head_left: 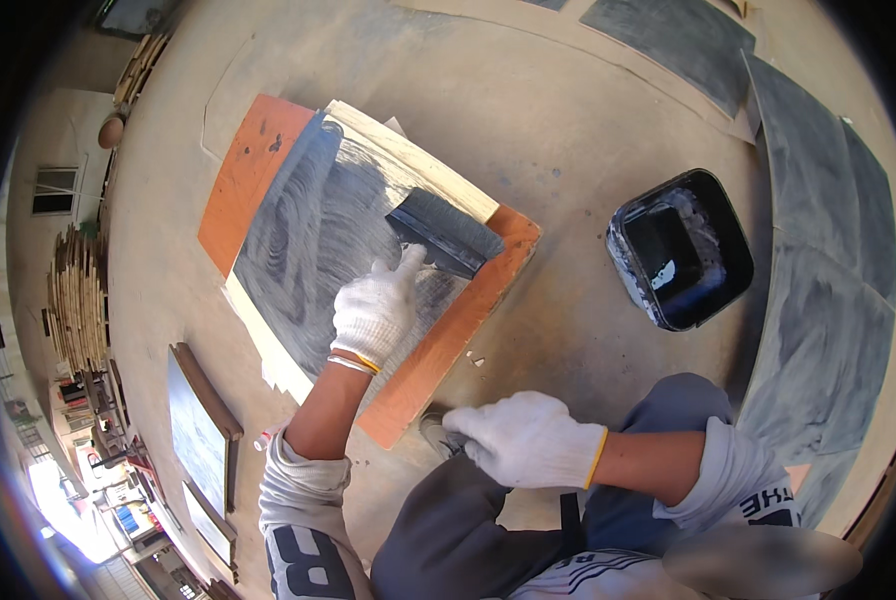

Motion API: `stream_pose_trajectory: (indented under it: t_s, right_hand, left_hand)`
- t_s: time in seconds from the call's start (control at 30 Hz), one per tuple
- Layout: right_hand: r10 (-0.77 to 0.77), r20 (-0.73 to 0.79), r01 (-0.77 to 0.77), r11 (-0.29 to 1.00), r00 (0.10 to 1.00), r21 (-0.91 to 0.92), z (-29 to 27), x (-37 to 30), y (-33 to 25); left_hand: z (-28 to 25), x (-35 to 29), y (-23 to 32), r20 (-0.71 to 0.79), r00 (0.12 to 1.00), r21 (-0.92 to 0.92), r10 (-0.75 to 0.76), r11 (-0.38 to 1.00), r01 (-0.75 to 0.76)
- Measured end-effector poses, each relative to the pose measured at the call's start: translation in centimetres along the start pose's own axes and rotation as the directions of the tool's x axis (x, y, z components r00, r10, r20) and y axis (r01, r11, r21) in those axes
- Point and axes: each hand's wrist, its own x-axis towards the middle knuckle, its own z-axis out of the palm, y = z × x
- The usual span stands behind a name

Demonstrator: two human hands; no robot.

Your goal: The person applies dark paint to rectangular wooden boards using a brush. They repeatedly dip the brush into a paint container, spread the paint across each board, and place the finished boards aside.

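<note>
My left hand (376, 308), in a white knit glove, grips a wide black spreader blade (448, 232) with its fingers stretched along the handle side. The blade lies tilted over the right part of a board (298, 225) smeared with swirls of dark grey coating. Bare pale wood shows along the board's far edge. Beneath it are orange panels (408, 385). Also gloved, my right hand (533, 438) is closed above my knees, apart from the board. Its curled fingers hide whatever may be in them.
A black square bucket (620, 262) with dark liquid inside stands right of the board. Grey-coated sheets (818, 330) lie along the right side, another coated sheet (673, 45) at the far right. Coated panels (198, 425) lie at the left, with stacked wood strips (76, 300) beyond.
</note>
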Motion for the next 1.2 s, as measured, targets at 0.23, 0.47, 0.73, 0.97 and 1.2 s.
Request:
stream_pose_trajectory:
  t_s: [0.23,0.47,0.73,0.97,1.2]
  right_hand:
    - [0.019,0.006,-0.019,0.999,1.0,-0.041,0.0,-0.7,0.4]
    - [0.035,-0.074,-0.044,0.992,0.997,-0.119,-0.9,-1.6,1.2]
    - [0.022,-0.319,-0.102,0.966,0.948,-0.237,-1.9,-4.9,2.4]
    - [0.018,-0.321,-0.102,0.963,0.947,-0.248,-2.6,-7.7,-0.3]
    - [0.102,-0.446,-0.19,0.969,0.889,-0.157,-3.0,-8.6,-2.0]
  left_hand:
    - [-2.7,1.3,0.9,0.083,0.997,0.062,0.004,0.998,-0.009]
    - [-2.6,2.8,-1.0,0.008,1.0,0.024,-0.008,1.0,0.007]
    - [-0.8,0.6,-1.4,0.0,0.992,0.005,0.129,0.992,-0.129]
    - [-2.4,10.0,-10.0,0.058,0.998,0.148,-0.032,0.989,0.023]
    - [-1.7,7.8,-9.7,0.001,0.983,0.1,0.183,0.978,-0.182]
